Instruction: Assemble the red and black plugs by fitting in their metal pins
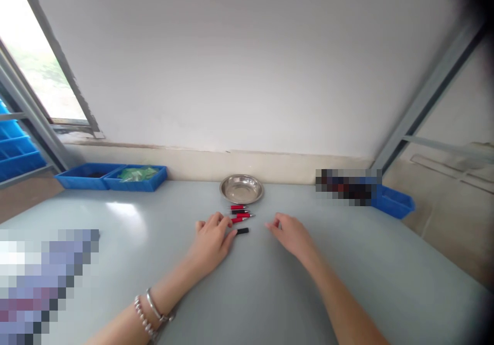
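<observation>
My left hand (212, 238) rests on the grey table with its fingers closed at the left end of a black piece (243, 231). Its index finger also touches the nearest red pen (238, 220). Beyond it, several red and black pens lie side by side, among them a black one (238, 212), below a round steel dish (242, 189). To the right of the pens, my right hand (288, 232) hovers at the table with thumb and fingertips bent close together; whether anything small is between them is not visible.
Two blue bins (136, 185) stand at the back left, one with green plastic bags (139, 174). Another blue bin (393, 201) is at the back right beside a pixelated patch. A wall and metal posts border the table (247, 288).
</observation>
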`<state>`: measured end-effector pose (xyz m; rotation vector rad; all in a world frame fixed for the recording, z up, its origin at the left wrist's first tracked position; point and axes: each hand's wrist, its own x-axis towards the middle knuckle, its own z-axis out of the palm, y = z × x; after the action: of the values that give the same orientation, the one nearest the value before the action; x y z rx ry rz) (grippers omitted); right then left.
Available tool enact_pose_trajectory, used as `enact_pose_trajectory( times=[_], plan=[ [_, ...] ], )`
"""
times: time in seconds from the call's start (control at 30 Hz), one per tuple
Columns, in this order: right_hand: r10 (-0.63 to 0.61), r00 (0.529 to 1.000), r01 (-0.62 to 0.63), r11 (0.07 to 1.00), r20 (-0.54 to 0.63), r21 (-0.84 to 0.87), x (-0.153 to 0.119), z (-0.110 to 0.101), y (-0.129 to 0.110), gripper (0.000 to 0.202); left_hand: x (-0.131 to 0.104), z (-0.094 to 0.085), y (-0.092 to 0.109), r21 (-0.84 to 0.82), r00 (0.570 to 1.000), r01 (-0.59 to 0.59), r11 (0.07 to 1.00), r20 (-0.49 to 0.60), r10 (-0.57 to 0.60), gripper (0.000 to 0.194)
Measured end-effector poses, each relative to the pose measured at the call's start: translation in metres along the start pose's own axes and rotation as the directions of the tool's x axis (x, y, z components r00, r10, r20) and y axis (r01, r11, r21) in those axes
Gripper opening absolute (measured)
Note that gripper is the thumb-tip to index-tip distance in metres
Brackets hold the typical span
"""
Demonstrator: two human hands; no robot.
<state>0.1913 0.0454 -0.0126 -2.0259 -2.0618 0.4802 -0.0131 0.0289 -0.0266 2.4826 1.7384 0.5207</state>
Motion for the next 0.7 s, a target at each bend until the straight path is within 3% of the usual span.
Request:
enact_pose_trajectory(
  times=[0.2,0.37,0.6,0.7],
  plan=[
    [-0.170,0.985,0.168,0.980,0.014,0.105,-0.005,0.010,-0.010,0.013,0.004,0.000,-0.006,-0.011,0.996,0.062,0.998,-0.059,-0.062,0.021],
    [-0.329,0.944,0.324,0.930,-0.001,0.175,-0.011,0.017,-0.018,0.009,0.012,0.004,-0.012,-0.039,0.998,0.038,0.999,-0.047,-0.040,0.026],
    [-0.367,0.929,0.354,0.916,0.039,0.190,-0.015,0.015,-0.026,0.007,0.017,0.009,-0.014,-0.017,0.999,-0.053,0.998,-0.012,0.053,0.027],
    [-0.357,0.933,0.345,0.922,0.041,0.177,-0.015,0.015,-0.024,0.007,0.016,0.005,-0.013,0.028,0.999,-0.040,0.999,-0.027,0.041,0.026]
  ],
)
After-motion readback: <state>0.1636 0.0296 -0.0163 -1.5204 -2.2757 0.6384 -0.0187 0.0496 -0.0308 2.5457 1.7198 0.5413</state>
